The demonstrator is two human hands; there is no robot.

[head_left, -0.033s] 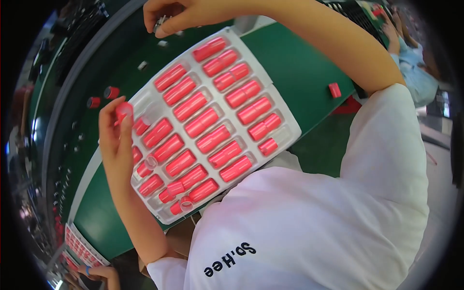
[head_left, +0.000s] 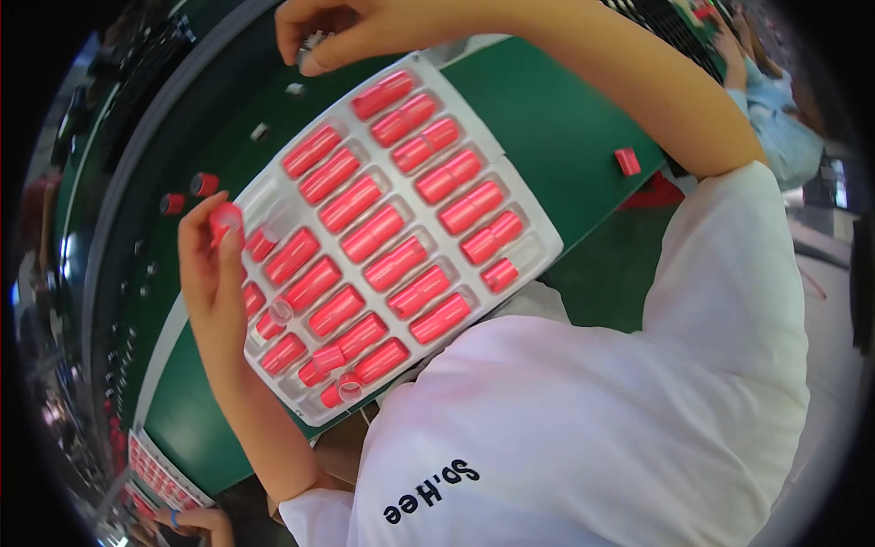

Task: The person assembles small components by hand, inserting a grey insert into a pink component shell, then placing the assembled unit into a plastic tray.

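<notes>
A white plastic tray [head_left: 536, 208] lies tilted before me, its slots filled with glossy pink tubes [head_left: 374, 232]. Some tubes are in two parts, and a few short ones have clear ring-like ends. At the tray's left edge, my left hand [head_left: 208, 273] pinches a short pink piece [head_left: 225, 219], partly covered by the fingers. Beside that hand, one slot [head_left: 266, 202] has no tube. Beyond the tray's far corner, my right hand [head_left: 342, 38] is curled around small silvery metal pieces [head_left: 314, 42], half hidden by the fingers.
Two short pink caps with dark ends [head_left: 203, 184] stand on the dark belt at left, near loose silvery bits [head_left: 260, 131]. A pink piece [head_left: 627, 161] lies on the green table [head_left: 565, 118]. Another pink-filled tray [head_left: 182, 481] and a co-worker's hand [head_left: 205, 521] are lower left; another person [head_left: 775, 137] is upper right.
The tray and the things on the belt appear shifted slightly left in the picture. Both hands keep their holds, and the pieces in them look the same.
</notes>
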